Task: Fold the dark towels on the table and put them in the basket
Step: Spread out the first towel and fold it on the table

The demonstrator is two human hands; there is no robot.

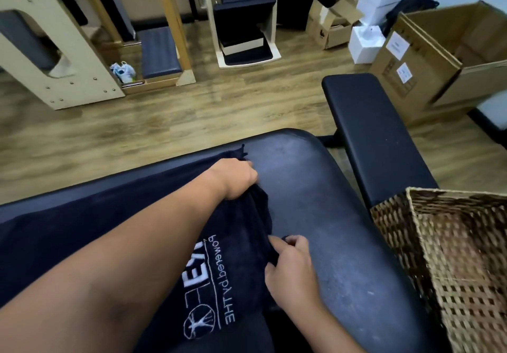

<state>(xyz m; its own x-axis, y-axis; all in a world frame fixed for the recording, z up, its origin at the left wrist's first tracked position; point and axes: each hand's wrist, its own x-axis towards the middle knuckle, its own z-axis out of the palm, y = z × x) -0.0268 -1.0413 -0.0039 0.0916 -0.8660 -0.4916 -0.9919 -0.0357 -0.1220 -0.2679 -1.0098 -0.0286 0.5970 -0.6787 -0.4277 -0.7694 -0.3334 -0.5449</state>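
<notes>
A dark navy towel [219,267] with white stitched lettering lies on the padded dark table [323,215], spreading off to the left. My left hand [236,177] grips a bunched far edge of the towel. Nearer to me, my right hand [290,267] pinches the towel's right edge close to the lettering. A woven wicker basket [411,232] stands at the table's right side; what I can see of its inside holds nothing.
A black padded bench [367,133] angles away just behind the basket. Open cardboard boxes [428,61] and white boxes [384,4] stand at the back right. Wooden exercise equipment [55,50] fills the back left on the wood floor.
</notes>
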